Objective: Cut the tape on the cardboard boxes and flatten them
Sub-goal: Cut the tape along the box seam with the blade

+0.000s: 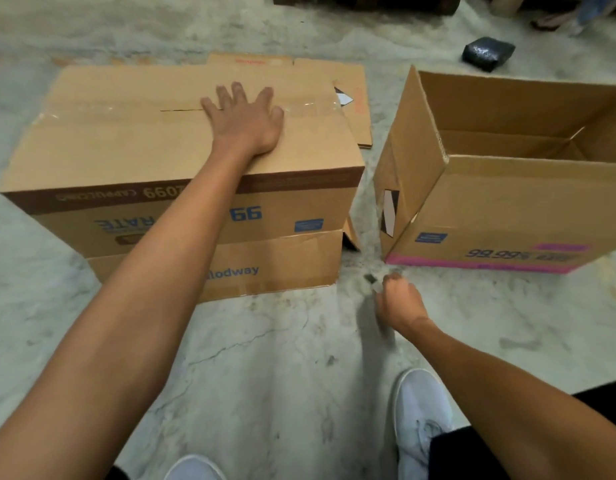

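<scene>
A brown cardboard box (126,157) with blue print stands upside down on the floor at the left, clear tape (92,112) running along its top seam. My left hand (247,119) lies flat on that top, fingers spread, across the seam. A second box (507,202) with a pink stripe sits at the right, its top open and empty. My right hand (398,301) is low over the floor between the two boxes, fist closed around a small dark tool (370,279) that is blurred; it looks like a cutter.
Flat cardboard (355,98) lies behind the left box. A black wrapped bundle (488,51) rests on the concrete floor at the back right. Someone's foot in a sandal (550,20) shows at the top right. My white shoes (421,420) are near the bottom edge.
</scene>
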